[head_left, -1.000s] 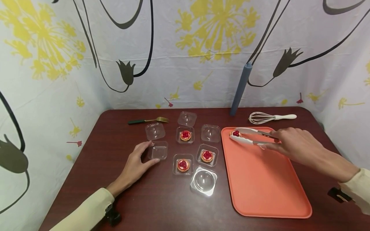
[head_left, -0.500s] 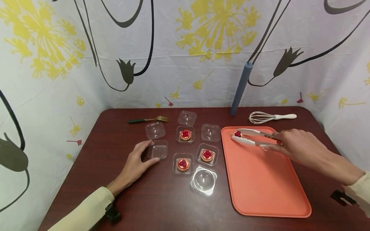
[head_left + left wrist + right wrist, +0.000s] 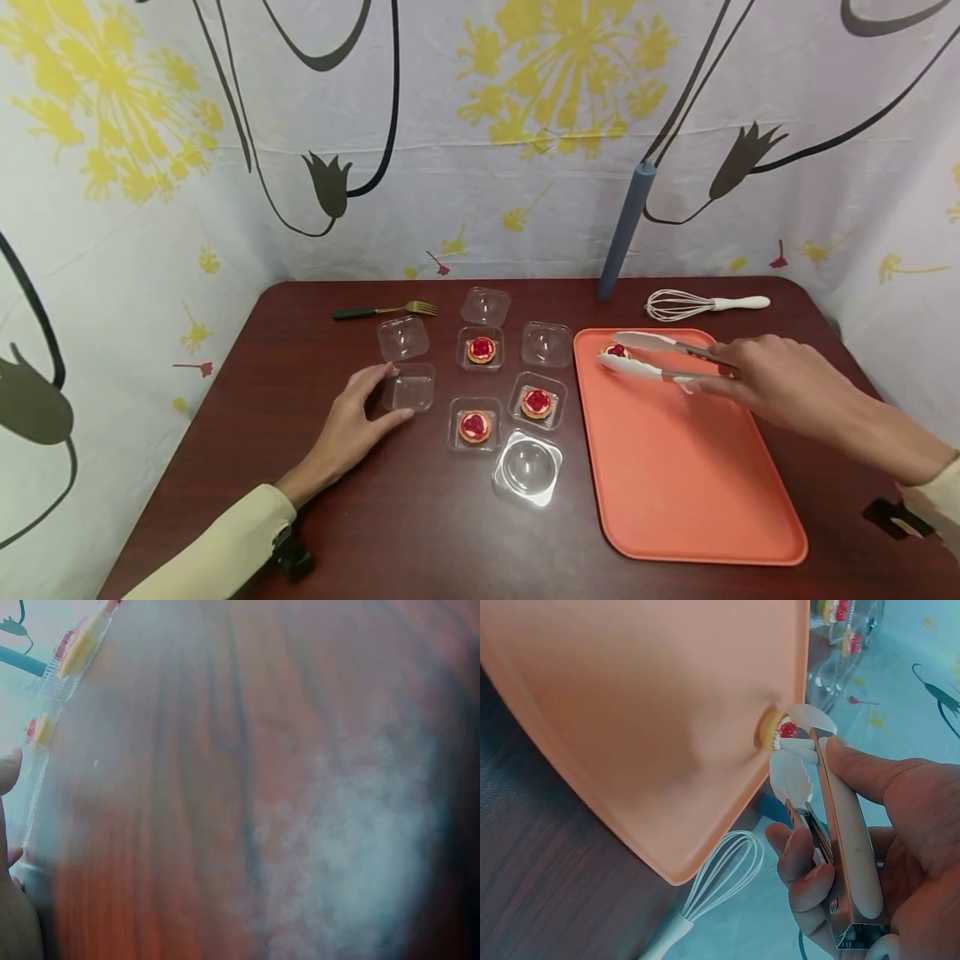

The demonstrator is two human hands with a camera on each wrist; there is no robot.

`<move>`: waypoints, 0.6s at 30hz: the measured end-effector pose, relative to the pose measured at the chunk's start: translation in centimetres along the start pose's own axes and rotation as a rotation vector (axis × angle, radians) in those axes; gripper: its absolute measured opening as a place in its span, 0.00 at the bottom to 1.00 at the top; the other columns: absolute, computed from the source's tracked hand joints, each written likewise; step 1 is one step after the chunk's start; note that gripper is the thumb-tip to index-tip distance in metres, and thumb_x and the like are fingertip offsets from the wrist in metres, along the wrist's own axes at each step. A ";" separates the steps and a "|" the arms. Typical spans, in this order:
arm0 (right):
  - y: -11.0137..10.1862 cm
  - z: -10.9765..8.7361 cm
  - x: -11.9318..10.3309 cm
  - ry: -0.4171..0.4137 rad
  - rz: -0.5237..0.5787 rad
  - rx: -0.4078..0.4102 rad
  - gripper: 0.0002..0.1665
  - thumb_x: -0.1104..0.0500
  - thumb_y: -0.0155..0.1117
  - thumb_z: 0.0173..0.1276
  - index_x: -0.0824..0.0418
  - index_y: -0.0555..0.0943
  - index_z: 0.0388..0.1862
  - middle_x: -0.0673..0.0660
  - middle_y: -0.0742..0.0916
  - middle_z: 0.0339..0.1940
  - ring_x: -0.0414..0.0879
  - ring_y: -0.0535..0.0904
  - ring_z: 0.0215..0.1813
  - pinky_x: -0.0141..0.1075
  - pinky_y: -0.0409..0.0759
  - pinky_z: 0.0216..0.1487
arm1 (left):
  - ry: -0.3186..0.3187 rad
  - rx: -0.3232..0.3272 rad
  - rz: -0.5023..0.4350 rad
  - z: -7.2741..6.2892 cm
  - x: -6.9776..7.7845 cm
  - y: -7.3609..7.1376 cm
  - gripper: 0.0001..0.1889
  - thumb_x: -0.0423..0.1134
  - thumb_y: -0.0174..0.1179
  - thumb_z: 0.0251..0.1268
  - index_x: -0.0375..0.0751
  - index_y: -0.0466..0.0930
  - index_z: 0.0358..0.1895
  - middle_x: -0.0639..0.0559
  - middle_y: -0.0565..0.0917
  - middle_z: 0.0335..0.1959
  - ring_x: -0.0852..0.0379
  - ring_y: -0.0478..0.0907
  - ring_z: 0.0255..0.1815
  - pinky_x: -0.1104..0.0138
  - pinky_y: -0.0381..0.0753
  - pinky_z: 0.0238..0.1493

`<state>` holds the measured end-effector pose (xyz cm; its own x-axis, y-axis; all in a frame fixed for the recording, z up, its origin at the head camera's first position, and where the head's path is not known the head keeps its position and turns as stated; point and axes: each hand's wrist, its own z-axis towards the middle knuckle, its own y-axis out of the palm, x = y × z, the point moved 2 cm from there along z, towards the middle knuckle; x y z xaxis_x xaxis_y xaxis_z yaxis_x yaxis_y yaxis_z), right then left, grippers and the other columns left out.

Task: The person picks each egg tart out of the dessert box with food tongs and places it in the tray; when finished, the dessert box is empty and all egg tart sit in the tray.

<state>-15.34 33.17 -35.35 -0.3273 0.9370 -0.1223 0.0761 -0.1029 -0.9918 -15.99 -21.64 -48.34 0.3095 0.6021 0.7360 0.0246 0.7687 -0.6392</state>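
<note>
In the head view my left hand holds a clear plastic container on the table, fingers at its far left corner and thumb at its near edge. My right hand grips white-tipped tongs. The tong tips stand on both sides of a small red-topped tart at the tray's far left corner. In the right wrist view this tart sits on the orange tray; whether the tips press it is hard to tell. My right thumb and fingers wrap the tongs' handles.
Several clear containers stand mid-table; three hold tarts. Clear domed lids lie around them. A green-handled fork and a white whisk lie along the back.
My right hand and the tongs have shifted slightly right, and the tart between the tips has moved a little right with them. My left hand stays in place at the container.
</note>
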 end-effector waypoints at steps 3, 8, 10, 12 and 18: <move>-0.2 0.0 -0.1 -0.008 0.009 0.014 0.36 0.34 0.76 0.72 0.64 0.91 0.56 0.53 0.93 0.39 0.44 0.87 0.35 0.55 0.84 0.33 | 0.006 0.003 0.008 0.1 -0.1 0.0 0.44 0.45 0.82 0.65 0.37 0.73 0.81 0.38 0.74 0.78 0.39 0.70 0.79 0.39 0.71 0.76; -0.7 -0.2 -0.4 0.000 0.021 0.028 0.41 0.33 0.76 0.72 0.68 0.89 0.63 0.63 0.94 0.51 0.52 0.91 0.42 0.60 0.86 0.39 | 0.054 0.036 0.028 0.0 0.1 -0.2 0.46 0.45 0.83 0.65 0.39 0.71 0.83 0.40 0.74 0.79 0.41 0.69 0.81 0.39 0.70 0.77; -0.9 -0.2 -0.5 -0.002 0.022 0.028 0.41 0.33 0.75 0.73 0.68 0.89 0.63 0.63 0.94 0.50 0.53 0.91 0.43 0.61 0.86 0.40 | 0.091 0.065 0.037 -0.1 0.3 -0.5 0.45 0.43 0.83 0.64 0.39 0.72 0.82 0.41 0.74 0.79 0.42 0.69 0.81 0.43 0.70 0.77; -1.1 -0.2 -0.7 -0.009 0.023 0.031 0.40 0.34 0.76 0.73 0.67 0.89 0.63 0.60 0.94 0.46 0.51 0.90 0.41 0.61 0.86 0.40 | 0.140 0.098 0.045 -0.1 0.5 -0.8 0.44 0.40 0.84 0.62 0.39 0.73 0.81 0.41 0.76 0.78 0.43 0.70 0.80 0.52 0.70 0.77; -1.4 -0.3 -1.9 -0.039 0.039 0.068 0.27 0.37 0.77 0.73 0.59 0.92 0.49 0.47 0.90 0.34 0.43 0.85 0.35 0.52 0.85 0.37 | 0.277 0.163 0.028 0.3 1.9 -1.4 0.38 0.31 0.84 0.59 0.38 0.80 0.74 0.42 0.82 0.70 0.44 0.76 0.72 0.77 0.66 0.73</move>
<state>-14.52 31.64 -33.69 -0.3623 0.9180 -0.1611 0.0261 -0.1628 -0.9863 -15.72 -21.53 -46.03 0.5557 0.5588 0.6156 -0.1334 0.7908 -0.5974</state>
